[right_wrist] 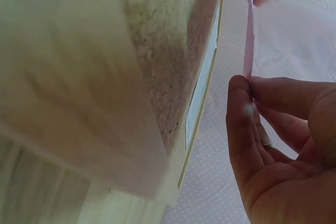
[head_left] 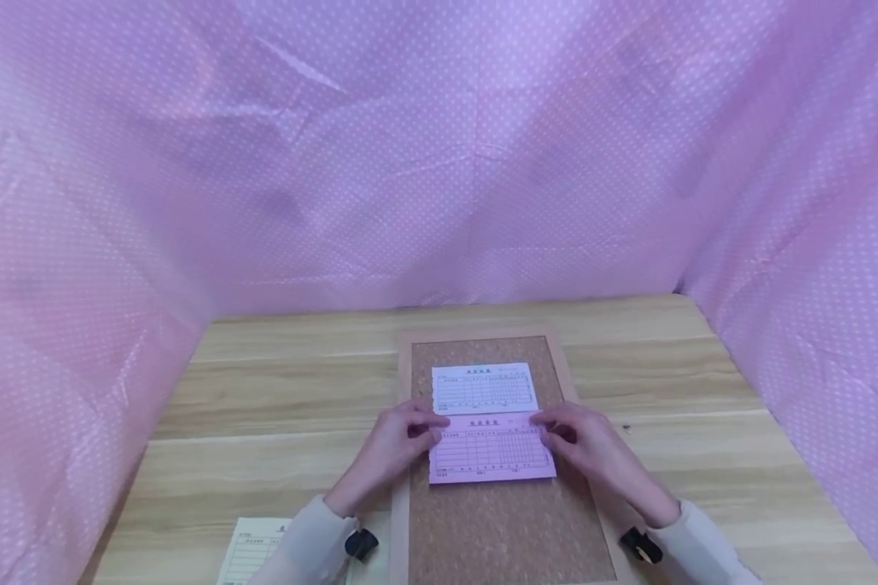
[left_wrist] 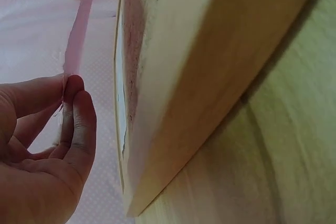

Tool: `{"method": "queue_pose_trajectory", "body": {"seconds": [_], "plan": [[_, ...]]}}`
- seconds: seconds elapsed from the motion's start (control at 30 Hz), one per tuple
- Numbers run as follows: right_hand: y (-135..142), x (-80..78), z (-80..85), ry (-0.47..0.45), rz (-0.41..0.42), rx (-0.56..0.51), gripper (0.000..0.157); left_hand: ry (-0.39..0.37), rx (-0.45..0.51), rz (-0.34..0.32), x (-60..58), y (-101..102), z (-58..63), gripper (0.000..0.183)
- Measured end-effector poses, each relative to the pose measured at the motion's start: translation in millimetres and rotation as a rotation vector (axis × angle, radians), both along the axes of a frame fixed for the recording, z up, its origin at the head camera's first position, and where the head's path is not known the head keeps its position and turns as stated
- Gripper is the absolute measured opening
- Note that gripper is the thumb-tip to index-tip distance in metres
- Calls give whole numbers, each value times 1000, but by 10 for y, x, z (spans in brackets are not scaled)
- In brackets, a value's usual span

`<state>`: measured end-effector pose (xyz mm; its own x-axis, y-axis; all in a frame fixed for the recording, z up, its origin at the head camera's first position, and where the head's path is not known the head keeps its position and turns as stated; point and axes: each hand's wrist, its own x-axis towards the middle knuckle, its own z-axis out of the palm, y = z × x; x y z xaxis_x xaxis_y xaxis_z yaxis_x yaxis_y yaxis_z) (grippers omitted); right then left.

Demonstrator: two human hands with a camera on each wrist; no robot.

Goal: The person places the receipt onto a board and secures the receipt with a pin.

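Observation:
A pink printed form (head_left: pixel 490 448) is held by its two sides over a wood-framed cork board (head_left: pixel 508 532). My left hand (head_left: pixel 398 439) pinches its left edge between thumb and fingers, and my right hand (head_left: pixel 584 443) pinches the right edge. Both wrist views show the pink sheet edge-on, raised off the board, with the left hand (left_wrist: pixel 50 129) and the right hand (right_wrist: pixel 281 129) gripping its ends. Just beyond it, a white printed form (head_left: pixel 483 388) lies on the cork, its lower edge meeting the pink one in the head view.
A pale yellow form (head_left: pixel 252 546) lies at the table's front left, partly hidden by the left sleeve. The board rests on a wood-grain table (head_left: pixel 278 406). Pink dotted cloth (head_left: pixel 446 162) hangs behind and on both sides. A small dark spot (head_left: pixel 626 427) marks the table at right.

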<state>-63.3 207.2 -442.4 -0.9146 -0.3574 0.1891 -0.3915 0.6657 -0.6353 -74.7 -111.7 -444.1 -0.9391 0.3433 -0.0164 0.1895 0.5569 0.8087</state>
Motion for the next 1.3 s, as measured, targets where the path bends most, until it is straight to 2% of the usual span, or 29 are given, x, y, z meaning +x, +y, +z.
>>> {"method": "queue_pose_trajectory", "body": {"seconds": [0.2, 0.4, 0.77, 1.0, 1.3], "plan": [[-1, -21, -34, -48, 39, 7, 26, -10, -26, -7, 19, 9, -42, 22], [-9, -35, -43, -106, 24, 18, 28, -38, -48, 0, 5, 21, -67, 22], [28, -73, 5, -144, 32, 25, 27, -59, -54, 3, -39, 71, -88, 21], [34, -112, -20, -133, 60, 34, 26, -66, -98, 29, -70, 100, -107, 22], [15, -144, -37, -173, 41, 49, 27, -25, -132, 29, -106, 112, -148, 20]]}}
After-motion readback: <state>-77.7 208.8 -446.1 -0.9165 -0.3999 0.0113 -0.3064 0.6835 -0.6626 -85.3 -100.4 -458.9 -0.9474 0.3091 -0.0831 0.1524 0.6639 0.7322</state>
